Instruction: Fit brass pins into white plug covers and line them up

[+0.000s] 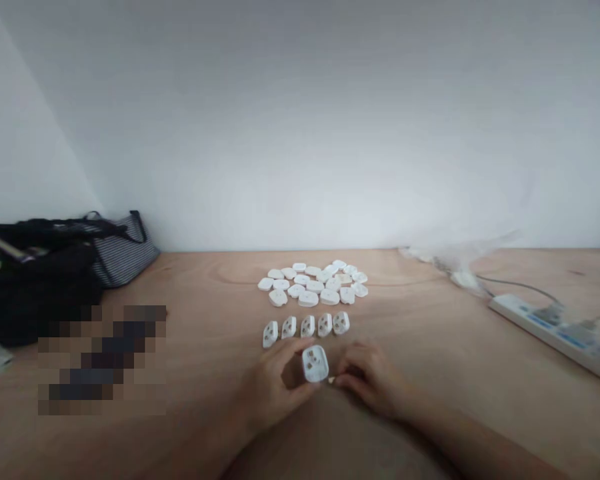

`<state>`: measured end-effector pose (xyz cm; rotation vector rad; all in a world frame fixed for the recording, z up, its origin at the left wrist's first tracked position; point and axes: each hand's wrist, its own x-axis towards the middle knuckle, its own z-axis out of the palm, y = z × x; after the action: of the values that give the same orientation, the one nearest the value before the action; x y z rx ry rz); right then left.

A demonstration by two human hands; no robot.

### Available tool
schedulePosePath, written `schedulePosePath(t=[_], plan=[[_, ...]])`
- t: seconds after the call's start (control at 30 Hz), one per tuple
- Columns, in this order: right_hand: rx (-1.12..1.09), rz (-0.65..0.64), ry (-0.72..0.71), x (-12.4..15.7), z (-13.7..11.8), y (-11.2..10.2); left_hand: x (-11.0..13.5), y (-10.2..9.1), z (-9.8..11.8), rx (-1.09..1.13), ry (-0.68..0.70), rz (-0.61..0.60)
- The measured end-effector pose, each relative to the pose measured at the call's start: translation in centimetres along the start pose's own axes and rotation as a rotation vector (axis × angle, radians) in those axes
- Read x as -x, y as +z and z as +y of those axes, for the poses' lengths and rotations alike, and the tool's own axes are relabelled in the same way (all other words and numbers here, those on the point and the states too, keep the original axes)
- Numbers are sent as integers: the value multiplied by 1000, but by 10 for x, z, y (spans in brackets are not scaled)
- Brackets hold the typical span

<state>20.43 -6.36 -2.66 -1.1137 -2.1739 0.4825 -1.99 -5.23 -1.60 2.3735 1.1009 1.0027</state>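
From the head view we look down on a wooden desk (430,320), with our left hand (275,387) and right hand (370,377) near its close edge. The left hand is curled around a white plastic plug cap (315,364), holding it upright with the face toward us. The right hand sits just beside it in a narrow pinch. A small pale bit (331,380) shows at its fingertips, but we cannot tell whether those fingers hold it.

Just beyond the hands, a row (307,326) of five matching caps lies across the middle of the desk, all turned face up. Farther on, toward the far edge, a loose heap (313,283) of caps lies with their faces mostly hidden. At this point, the step in hand looks to be work on this single cap, with the row and heap apart from it.

Toward the right edge lies a white power strip (550,330) with blue markings and two plugs in it. Clear plastic wrap (455,263) lies at the far edge. Toward the left are a striped bag (123,250) and black cloth (35,287), and a pixelated patch (103,357) hides part of the desk. No brand or writing can be read.
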Motion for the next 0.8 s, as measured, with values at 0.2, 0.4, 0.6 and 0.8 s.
schedulePosePath(t=[0.2, 0.4, 0.6, 0.8], plan=[[-214, 181, 128, -1, 6, -7, -1, -1, 4, 10, 38, -25], [-310, 222, -5, -3, -7, -6, -2, -1, 7, 42, 39, -48], [-134, 155, -223, -3, -13, -4, -2, 0, 8, 35, 53, -43], [4, 194, -262, -4, -12, 0, -1, -1, 10, 14, 42, -56]])
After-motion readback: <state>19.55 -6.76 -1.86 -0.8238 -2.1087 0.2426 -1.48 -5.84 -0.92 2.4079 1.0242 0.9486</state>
